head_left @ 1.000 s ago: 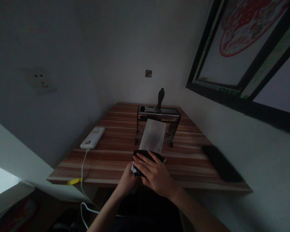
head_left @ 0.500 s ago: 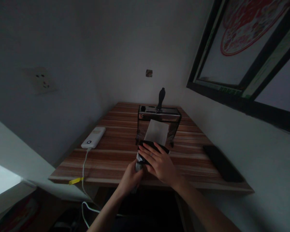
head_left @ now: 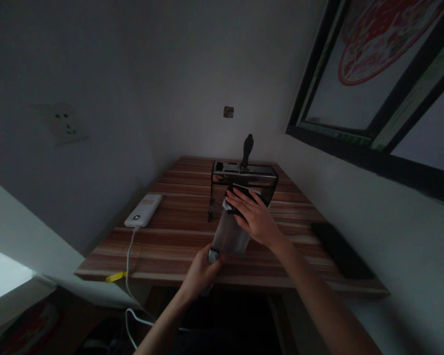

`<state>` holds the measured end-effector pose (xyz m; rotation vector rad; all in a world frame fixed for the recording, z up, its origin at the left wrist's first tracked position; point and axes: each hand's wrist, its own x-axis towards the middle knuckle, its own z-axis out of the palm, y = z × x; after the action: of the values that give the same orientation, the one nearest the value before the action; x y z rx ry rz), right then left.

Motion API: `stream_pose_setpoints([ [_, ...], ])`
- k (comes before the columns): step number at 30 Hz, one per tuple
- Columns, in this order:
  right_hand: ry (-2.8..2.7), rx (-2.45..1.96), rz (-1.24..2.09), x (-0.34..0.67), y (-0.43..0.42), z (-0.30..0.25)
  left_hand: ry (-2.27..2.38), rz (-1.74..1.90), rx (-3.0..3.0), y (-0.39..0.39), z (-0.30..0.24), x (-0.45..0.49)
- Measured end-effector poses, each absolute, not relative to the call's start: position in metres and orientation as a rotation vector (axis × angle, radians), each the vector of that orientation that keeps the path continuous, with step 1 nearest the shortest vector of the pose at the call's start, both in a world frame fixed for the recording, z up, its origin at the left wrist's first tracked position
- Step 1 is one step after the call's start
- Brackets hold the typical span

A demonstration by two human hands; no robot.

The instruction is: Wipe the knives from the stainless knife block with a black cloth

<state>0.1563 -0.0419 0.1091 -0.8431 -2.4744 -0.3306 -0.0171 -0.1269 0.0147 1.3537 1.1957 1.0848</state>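
Note:
My left hand [head_left: 202,271] is closed round the lower end of a pale, flat, rectangular blade [head_left: 229,237], which looks like a cleaver and points away from me over the wooden table [head_left: 170,244]. My right hand [head_left: 258,219] presses a black cloth [head_left: 240,193] over the blade's far end. That end is close in front of the metal knife rack [head_left: 261,172]. A black-handled knife [head_left: 247,147] stands upright in the rack.
A white power bank [head_left: 143,210] lies at the table's left, and its white cable [head_left: 127,276] hangs over the front edge. A black flat device [head_left: 338,249] lies at the right by the wall. A wall socket [head_left: 64,123] is at left and a framed picture [head_left: 373,84] at upper right.
My right hand slid the black cloth along the blade from the near end to the far end by the rack. My left hand kept its grip and barely moved.

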Motion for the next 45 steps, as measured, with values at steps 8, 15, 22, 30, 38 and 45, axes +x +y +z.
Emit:
stream_pose_setpoints([
  [8, -2.401, -0.889, -0.338, 0.164, -0.025, 0.127, 1.218, 1.052, 1.362, -0.128, 0.019, -0.016],
  [15, -2.409, -0.902, -0.405, 0.158, -0.029, 0.126, 1.206, 1.071, 1.337, -0.128, 0.017, -0.016],
  [22, -2.5, -0.835, -0.368, 0.147, -0.052, 0.107, 1.192, 1.091, 1.3, -0.127, 0.016, -0.017],
  [30, -2.6, -0.78, -0.23, 0.133, -0.093, 0.076, 1.238, 1.148, 1.283, -0.125, 0.016, -0.016],
  [38, -2.658, -0.761, -0.136, 0.125, -0.12, 0.055, 1.287, 1.223, 1.242, -0.126, 0.015, -0.018],
  [45, -2.641, -0.738, -0.124, 0.126, -0.117, 0.056, 1.278, 1.252, 1.236, -0.127, 0.016, -0.018],
])
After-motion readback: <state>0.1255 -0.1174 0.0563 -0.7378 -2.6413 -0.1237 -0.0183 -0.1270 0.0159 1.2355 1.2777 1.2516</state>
